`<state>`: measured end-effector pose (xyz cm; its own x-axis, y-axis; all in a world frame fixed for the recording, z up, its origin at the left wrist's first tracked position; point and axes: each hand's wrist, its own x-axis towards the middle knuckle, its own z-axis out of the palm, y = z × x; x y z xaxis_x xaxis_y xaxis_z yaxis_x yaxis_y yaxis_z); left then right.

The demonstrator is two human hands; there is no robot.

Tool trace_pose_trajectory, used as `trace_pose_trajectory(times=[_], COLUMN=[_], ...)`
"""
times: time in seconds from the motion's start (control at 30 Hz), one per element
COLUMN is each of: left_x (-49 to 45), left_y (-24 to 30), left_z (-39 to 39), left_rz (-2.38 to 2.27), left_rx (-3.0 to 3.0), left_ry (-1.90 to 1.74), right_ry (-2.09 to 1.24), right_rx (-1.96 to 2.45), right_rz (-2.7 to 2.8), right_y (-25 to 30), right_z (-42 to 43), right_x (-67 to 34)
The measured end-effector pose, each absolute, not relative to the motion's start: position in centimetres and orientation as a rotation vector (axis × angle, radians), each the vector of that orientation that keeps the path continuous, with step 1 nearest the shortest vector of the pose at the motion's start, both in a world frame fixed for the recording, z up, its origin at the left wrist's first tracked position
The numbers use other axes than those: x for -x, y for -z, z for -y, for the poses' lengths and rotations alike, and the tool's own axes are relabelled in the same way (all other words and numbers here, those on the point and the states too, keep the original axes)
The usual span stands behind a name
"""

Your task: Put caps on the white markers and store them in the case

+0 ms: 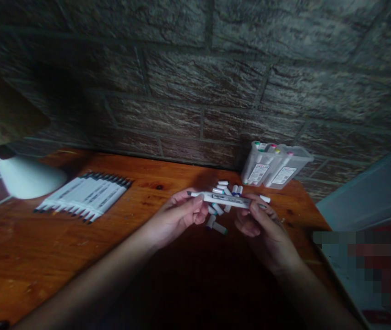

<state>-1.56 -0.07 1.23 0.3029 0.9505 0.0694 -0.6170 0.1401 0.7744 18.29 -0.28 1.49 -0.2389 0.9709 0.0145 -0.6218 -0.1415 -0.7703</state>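
A white marker (225, 200) is held level above the wooden table (44, 247), one end in each hand. My left hand (178, 214) pinches its left end between thumb and fingers. My right hand (262, 224) grips the right end, fingers curled. Several loose marker caps (221, 188) lie scattered on the table just behind and under the marker. A row of several white markers with dark ends (85, 196) lies side by side to the left.
A clear plastic marker case (274, 165) with a few coloured markers leans on the brick wall at the back right. A white lamp base (27, 176) stands at the far left. The table's right edge drops off beside my right forearm.
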Motion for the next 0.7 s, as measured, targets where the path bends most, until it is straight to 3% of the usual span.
trace_pose_trajectory(times=[0.3, 0.7], left_x=[2.5, 2.7], left_y=[-2.0, -0.9], left_z=[-0.8, -1.6], left_rz=[-1.024, -1.178], left_rx=[-1.167, -1.282], left_ry=[-1.240, -1.244], right_ry=[-1.595, -1.687], right_rx=[0.561, 0.540], right_rz=[0.496, 0.406], right_y=[-3.7, -3.3], right_z=[-2.0, -2.3], right_x=[-21.5, -21.6])
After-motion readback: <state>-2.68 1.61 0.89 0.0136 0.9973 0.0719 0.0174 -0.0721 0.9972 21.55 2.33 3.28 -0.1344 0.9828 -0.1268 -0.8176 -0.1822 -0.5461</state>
